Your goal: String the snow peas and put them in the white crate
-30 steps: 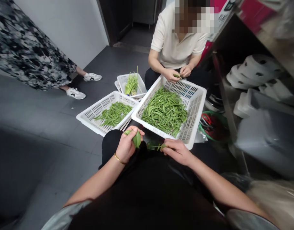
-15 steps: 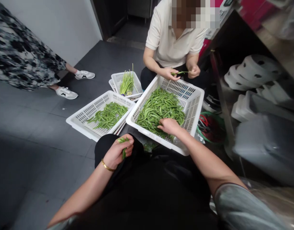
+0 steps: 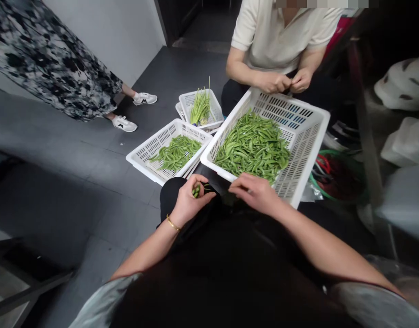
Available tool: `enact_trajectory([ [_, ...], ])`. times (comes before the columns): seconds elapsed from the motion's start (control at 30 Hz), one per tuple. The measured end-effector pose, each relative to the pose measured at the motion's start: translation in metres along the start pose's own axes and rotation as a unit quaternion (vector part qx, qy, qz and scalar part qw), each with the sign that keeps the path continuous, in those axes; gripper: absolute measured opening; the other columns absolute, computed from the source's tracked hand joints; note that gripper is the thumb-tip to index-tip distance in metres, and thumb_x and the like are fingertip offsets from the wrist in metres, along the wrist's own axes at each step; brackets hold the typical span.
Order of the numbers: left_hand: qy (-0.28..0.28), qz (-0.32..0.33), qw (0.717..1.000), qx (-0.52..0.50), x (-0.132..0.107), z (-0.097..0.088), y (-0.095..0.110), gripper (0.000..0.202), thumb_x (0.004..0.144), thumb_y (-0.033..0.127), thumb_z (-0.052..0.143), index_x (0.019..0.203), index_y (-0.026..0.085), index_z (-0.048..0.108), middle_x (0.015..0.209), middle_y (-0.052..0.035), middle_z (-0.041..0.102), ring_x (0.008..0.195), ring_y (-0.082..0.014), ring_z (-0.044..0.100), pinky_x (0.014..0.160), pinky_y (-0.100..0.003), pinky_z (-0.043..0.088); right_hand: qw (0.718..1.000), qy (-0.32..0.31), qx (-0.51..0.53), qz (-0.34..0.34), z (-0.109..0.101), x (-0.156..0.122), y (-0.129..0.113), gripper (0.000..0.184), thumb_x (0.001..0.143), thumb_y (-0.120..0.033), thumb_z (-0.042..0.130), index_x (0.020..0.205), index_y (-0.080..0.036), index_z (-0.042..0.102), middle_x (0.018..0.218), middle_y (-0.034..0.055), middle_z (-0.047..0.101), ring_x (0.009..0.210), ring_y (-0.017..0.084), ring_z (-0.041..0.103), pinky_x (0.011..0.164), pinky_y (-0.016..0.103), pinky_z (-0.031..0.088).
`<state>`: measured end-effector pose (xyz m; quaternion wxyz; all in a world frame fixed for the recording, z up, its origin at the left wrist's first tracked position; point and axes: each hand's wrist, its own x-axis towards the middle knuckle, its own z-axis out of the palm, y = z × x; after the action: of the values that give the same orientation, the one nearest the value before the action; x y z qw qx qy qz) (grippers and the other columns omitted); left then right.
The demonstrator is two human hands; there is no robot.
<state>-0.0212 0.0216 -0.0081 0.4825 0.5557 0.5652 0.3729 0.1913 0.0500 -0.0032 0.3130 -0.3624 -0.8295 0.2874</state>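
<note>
My left hand (image 3: 188, 200) is curled over my lap, closed on a small bunch of green pea pods (image 3: 196, 191). My right hand (image 3: 255, 193) is just in front of the near rim of the big white basket (image 3: 303, 150), fingers bent and pinched; what it holds is hidden. That basket is heaped with green pea pods (image 3: 253, 148). A smaller white basket (image 3: 144, 155) to the left holds a thinner layer of pods (image 3: 177, 152).
A person in a beige shirt (image 3: 281, 32) sits across the big basket, both hands (image 3: 284, 82) together at its far rim. A small white basket of green stalks (image 3: 200, 107) stands behind. Another person in a patterned skirt (image 3: 52, 59) stands left. Shelving with white containers (image 3: 404, 136) is right.
My right hand has come back from the pod pile to the basket's near rim, close to my left hand. The view has shifted left and down. The person opposite brought both hands together.
</note>
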Motion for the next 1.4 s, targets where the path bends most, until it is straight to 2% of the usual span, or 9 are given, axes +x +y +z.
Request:
enact_trajectory([
  [0.27,0.069,0.173,0.954,0.233,-0.021,-0.009,0.012,0.052,0.071,0.03,0.072,0.116,0.021,0.049,0.067,0.0063,0.048,0.057,-0.0078,0.047,0.058,-0.02,0.041,0.997,-0.055,0.022,0.052,-0.013,-0.005,-0.019,0.016,0.086,-0.033,0.057,0.092,-0.018,0.058,0.066,-0.0016,0.054,0.057,0.01,0.05,0.054,0.021,0.037],
  [0.43,-0.048,0.2,0.963,0.172,-0.017,-0.001,0.021,0.053,0.071,0.019,0.068,0.122,0.022,0.051,0.073,0.0029,0.054,0.062,-0.0093,0.052,0.061,-0.021,0.043,0.977,-0.148,0.1,0.113,0.008,0.014,-0.031,0.03,0.084,-0.04,0.058,0.099,-0.015,0.058,0.06,-0.0035,0.054,0.053,0.01,0.049,0.053,0.021,0.035],
  [0.6,-0.087,0.112,0.989,-0.044,0.005,-0.011,-0.001,0.036,0.074,0.029,0.066,0.108,0.019,0.063,0.062,0.0023,0.052,0.05,-0.0081,0.045,0.049,-0.021,0.039,0.906,-0.339,0.226,0.117,-0.035,0.009,-0.003,0.045,0.094,-0.043,0.036,0.065,-0.015,0.057,0.054,-0.0021,0.055,0.046,0.008,0.05,0.05,0.019,0.037],
  [0.73,-0.167,0.062,0.98,0.091,0.023,-0.008,-0.016,0.02,0.075,0.032,0.065,0.089,0.019,0.072,0.076,-0.0054,0.068,0.066,-0.0149,0.06,0.066,-0.027,0.048,0.947,-0.235,-0.056,0.211,-0.063,0.006,0.055,0.022,0.088,-0.031,0.05,0.081,-0.017,0.064,0.071,0.0013,0.065,0.063,0.012,0.059,0.06,0.021,0.04],
  [0.83,-0.22,0.088,0.962,0.136,0.026,0.004,-0.006,0.029,0.074,0.031,0.067,0.101,0.022,0.07,0.092,-0.0072,0.07,0.079,-0.0182,0.061,0.075,-0.029,0.048,0.894,-0.243,-0.258,0.274,-0.044,0.019,0.1,0.019,0.087,-0.027,0.05,0.09,-0.018,0.066,0.093,0.0081,0.069,0.084,0.019,0.063,0.069,0.025,0.043],
  [0.97,-0.171,-0.011,0.985,-0.001,0.032,0.01,0.008,0.029,0.068,0.031,0.073,0.094,0.02,0.069,0.064,0.0007,0.056,0.054,-0.0093,0.048,0.051,-0.02,0.04,0.873,-0.27,-0.282,0.292,-0.002,0.038,0.133,0.024,0.082,-0.03,0.056,0.097,-0.015,0.067,0.105,0.0156,0.067,0.095,0.026,0.062,0.074,0.031,0.047],
  [1.13,-0.078,-0.2,0.9,-0.379,0.038,0.006,-0.003,0.016,0.072,0.026,0.069,0.08,0.015,0.061,0.054,0.006,0.036,0.044,-0.0042,0.033,0.039,-0.015,0.024,0.878,-0.255,-0.267,0.304,0.004,0.04,0.136,0.019,0.081,-0.02,0.053,0.085,-0.011,0.069,0.095,0.0186,0.069,0.091,0.027,0.063,0.078,0.036,0.049],
  [1.27,-0.066,-0.229,0.867,-0.437,0.032,0.001,-0.015,0.015,0.071,0.02,0.068,0.082,0.012,0.061,0.061,0.0028,0.044,0.047,-0.0042,0.039,0.04,-0.015,0.029,0.896,-0.183,-0.259,0.312,-0.031,0.025,0.124,0.019,0.081,-0.024,0.051,0.077,-0.012,0.066,0.089,0.0186,0.067,0.088,0.03,0.062,0.076,0.043,0.048],
  [1.4,-0.075,-0.209,0.871,-0.439,0.023,0.006,-0.013,0.016,0.073,0.021,0.068,0.084,0.011,0.063,0.061,0.0021,0.047,0.047,-0.0047,0.041,0.04,-0.016,0.03,0.936,-0.004,-0.061,0.347,-0.058,0.002,0.082,0.019,0.08,-0.034,0.053,0.072,-0.018,0.06,0.064,0.0065,0.062,0.063,0.021,0.06,0.064,0.036,0.048],
])
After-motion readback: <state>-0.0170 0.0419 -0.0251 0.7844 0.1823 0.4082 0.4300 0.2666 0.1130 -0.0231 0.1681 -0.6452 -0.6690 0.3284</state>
